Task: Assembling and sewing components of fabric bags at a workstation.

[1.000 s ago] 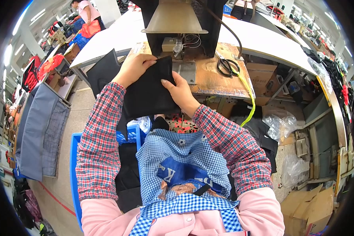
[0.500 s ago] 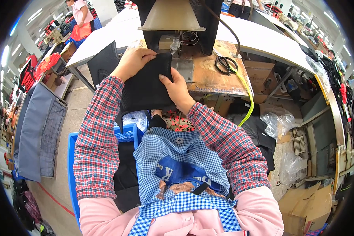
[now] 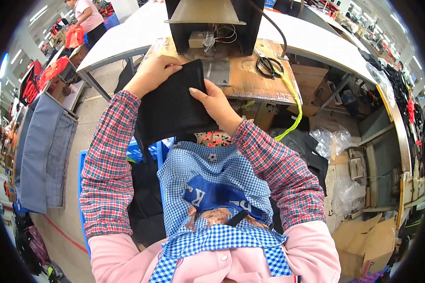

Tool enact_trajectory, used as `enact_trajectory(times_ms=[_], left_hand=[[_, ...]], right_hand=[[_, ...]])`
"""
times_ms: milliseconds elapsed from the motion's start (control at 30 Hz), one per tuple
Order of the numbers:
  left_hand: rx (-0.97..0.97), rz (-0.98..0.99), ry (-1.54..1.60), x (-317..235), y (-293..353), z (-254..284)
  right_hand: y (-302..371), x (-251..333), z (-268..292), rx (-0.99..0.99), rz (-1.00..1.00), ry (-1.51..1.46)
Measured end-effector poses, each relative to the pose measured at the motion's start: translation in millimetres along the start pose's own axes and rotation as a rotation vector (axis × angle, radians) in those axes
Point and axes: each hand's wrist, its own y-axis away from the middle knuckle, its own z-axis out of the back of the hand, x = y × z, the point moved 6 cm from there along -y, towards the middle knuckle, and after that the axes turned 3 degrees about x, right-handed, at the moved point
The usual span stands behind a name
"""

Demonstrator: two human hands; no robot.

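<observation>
Black fabric panel (image 3: 174,108) extends toward the wearer: left hand (image 3: 152,75) clamped on its far edge; right hand (image 3: 218,104), nearer the wearer, clamped on its right edge.

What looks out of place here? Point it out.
A crumpled clear plastic bag lies loose near the floor at right, close to a cardboard box with raised flaps; it looks odd because it resembles discarded wrapping.

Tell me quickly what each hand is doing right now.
Left hand: closed, pinching the upper edge of the black fabric.
Right hand: closed on the fabric's right edge, thumb on top.
</observation>
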Motion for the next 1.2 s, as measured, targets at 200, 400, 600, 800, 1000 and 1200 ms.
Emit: enact_trajectory(times_ms=[200,400,600,800,1000,1200], left_hand=[[0.073,0.114,0.044,-19,32,-1],[-0.091,0.252,-0.052,-38,66,15],[-0.145,0.353,-0.054,-28,79,13],[0.143,0.234,0.081,-29,91,1],[0.569,0.236,0.009,-40,114,24],[0.571,0.354,0.398,-19,130,24]], right_hand=[[25,-4,0,0.086,-0.163,0.035],[61,-3,16,0.061,-0.343,-0.341],[98,5,13,0.096,-0.202,-0.394],[112,-11,43,-0.035,-0.178,-0.171],[136,3,104,-0.16,-0.096,-0.123],[151,5,141,-0.232,-0.086,-0.113]])
